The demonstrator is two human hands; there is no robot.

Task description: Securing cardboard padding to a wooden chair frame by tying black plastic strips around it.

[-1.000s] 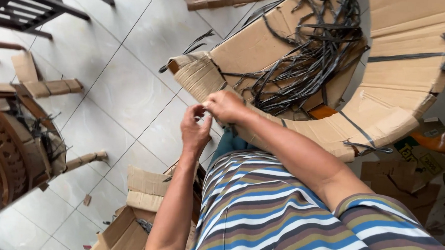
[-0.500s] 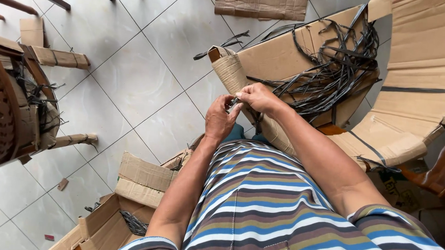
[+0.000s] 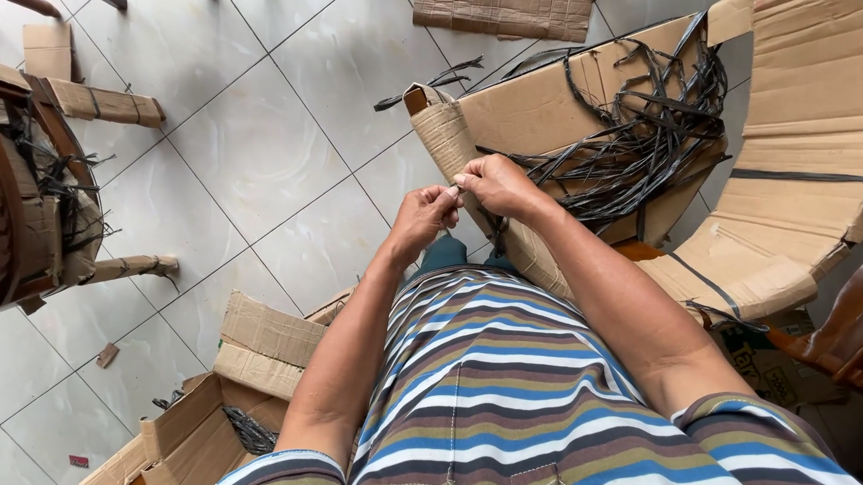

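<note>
My left hand (image 3: pixel 423 216) and my right hand (image 3: pixel 495 184) meet in front of my striped shirt, fingertips pinched together at the side of a chair leg wrapped in brown cardboard (image 3: pixel 452 140). They seem to hold a thin dark strap end there; the strap itself is mostly hidden by the fingers. The leg belongs to a piece of furniture wrapped in cardboard (image 3: pixel 804 142), tied with dark bands. A tangle of black plastic straps (image 3: pixel 650 126) lies on the cardboard just beyond my right hand.
A wooden chair with wrapped legs (image 3: pixel 27 186) stands at the left on the grey tiled floor (image 3: pixel 261 138). Open cardboard boxes (image 3: pixel 201 417) sit at my lower left. A flat cardboard sheet (image 3: pixel 505 8) lies at the top. Polished dark wood (image 3: pixel 850 319) shows at the right.
The view has shifted, so the wrapped leg and hands sit more to the centre-right. Both hands stay together at the wrapped leg, fingers working at the same spot.
</note>
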